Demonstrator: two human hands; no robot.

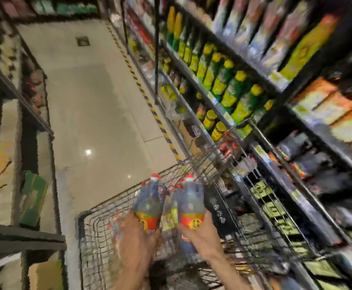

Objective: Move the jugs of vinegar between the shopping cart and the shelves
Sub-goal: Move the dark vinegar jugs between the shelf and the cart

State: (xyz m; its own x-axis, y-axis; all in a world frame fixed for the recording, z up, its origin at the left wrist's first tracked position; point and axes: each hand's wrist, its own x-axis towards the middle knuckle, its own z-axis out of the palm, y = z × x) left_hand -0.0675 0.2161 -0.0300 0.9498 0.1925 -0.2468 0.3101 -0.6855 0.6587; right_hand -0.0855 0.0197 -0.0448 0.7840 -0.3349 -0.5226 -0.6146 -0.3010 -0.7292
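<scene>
The view is blurred and tilted. Two dark vinegar jugs with red caps and red-orange labels are held up over the wire shopping cart (pixel 99 229). My left hand (pixel 138 231) grips the base of the left jug (pixel 150 203). My right hand (pixel 200 231) grips the base of the right jug (pixel 192 203). Both jugs are upright, close together, above the cart's basket. More bottles (pixel 172 214) show between and below them inside the cart. The shelves (pixel 229 122) run along the right side, close to the cart.
Green and yellow bottles (pixel 233 88) and jars fill the right shelves, with packets above and below. A second shelf rack (pixel 18 95) stands on the left with a green box (pixel 33 197). A tiled aisle floor (pixel 91 105) with a striped yellow-black line stretches ahead.
</scene>
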